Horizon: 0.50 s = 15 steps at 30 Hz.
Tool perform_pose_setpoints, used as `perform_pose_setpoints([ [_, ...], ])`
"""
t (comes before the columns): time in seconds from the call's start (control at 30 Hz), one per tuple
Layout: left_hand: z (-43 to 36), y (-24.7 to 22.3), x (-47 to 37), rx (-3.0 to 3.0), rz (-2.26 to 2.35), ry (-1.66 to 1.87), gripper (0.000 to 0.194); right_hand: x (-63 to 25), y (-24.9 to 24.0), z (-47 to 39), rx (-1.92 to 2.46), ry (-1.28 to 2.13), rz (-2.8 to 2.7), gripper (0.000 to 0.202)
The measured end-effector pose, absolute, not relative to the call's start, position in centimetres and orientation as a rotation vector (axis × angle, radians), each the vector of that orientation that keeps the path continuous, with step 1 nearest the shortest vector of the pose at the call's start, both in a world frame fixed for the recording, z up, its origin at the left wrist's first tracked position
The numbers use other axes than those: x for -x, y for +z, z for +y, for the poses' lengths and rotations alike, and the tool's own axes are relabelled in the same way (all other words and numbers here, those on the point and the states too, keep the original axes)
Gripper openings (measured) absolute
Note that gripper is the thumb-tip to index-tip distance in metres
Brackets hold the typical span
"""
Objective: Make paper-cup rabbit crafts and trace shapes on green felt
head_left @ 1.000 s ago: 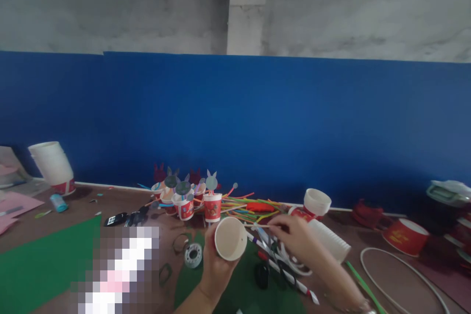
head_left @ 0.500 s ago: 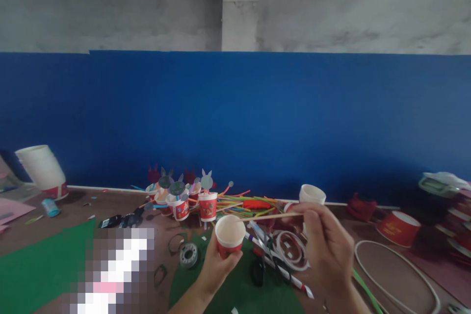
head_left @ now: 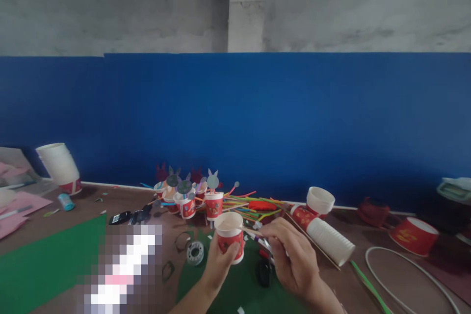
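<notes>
While the left hand encircles a cup, the right hand pinches a stick at its open rim.

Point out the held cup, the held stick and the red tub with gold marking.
Held cup (head_left: 230, 241): head view, red wall below its rim.
Held stick (head_left: 250, 230): head view, exposed shaft.
Red tub (head_left: 412, 238): head view, side wall.

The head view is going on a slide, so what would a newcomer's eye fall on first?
Probably the broad blue panel, spanning the view beneath a grey wall. Below it, toward the back of the table, is a cluster of red-and-white cups with eared cutouts above them. Nearer, around the lower middle, the left hand grips a paper cup while the right hand holds a thin stick at its rim.
</notes>
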<state>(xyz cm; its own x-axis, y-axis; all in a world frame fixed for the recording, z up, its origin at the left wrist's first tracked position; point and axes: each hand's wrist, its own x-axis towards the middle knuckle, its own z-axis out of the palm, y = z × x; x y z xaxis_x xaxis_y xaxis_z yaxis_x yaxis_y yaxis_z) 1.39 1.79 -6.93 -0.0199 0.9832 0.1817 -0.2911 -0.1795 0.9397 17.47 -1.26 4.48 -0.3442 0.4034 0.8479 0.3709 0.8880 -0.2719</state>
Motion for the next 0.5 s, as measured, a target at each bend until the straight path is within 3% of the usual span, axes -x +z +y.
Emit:
perform_pose_setpoints([
  [0.5, 1.74, -6.84, -1.47, -1.138, 0.869, 1.535, 0.039, -17.34, 4.29, -1.57, 0.486, -0.009, -1.978, 0.019],
])
